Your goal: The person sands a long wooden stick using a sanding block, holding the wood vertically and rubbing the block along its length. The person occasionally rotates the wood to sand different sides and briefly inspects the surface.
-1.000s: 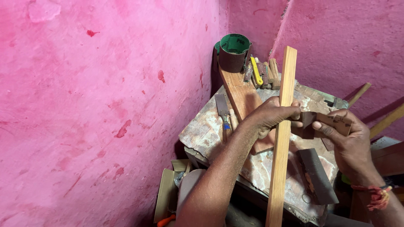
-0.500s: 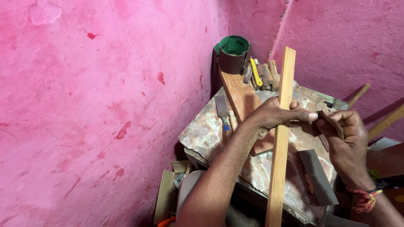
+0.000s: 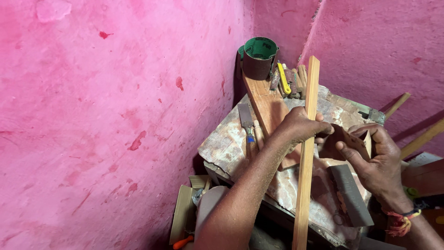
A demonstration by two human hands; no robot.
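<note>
Strip [image 3: 306, 153] sits gripped in left hand [image 3: 298, 129]; right hand [image 3: 377, 162] beside it pinches sandpaper [image 3: 344, 141]. Loose grip could let the strip slide off the bench [image 3: 222, 143].

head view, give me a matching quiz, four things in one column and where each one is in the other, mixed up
Things:
1. long wooden strip
2. roll of sandpaper
3. folded brown sandpaper piece
4. yellow-handled tool

Places:
A. in the far corner where the pink walls meet, standing on end of a wooden board
B. held in the right hand
C. gripped by the left hand, running up across the worktop
D. lying just right of the roll, beside some wooden sticks

Pairs: 1-C, 2-A, 3-B, 4-D
</note>
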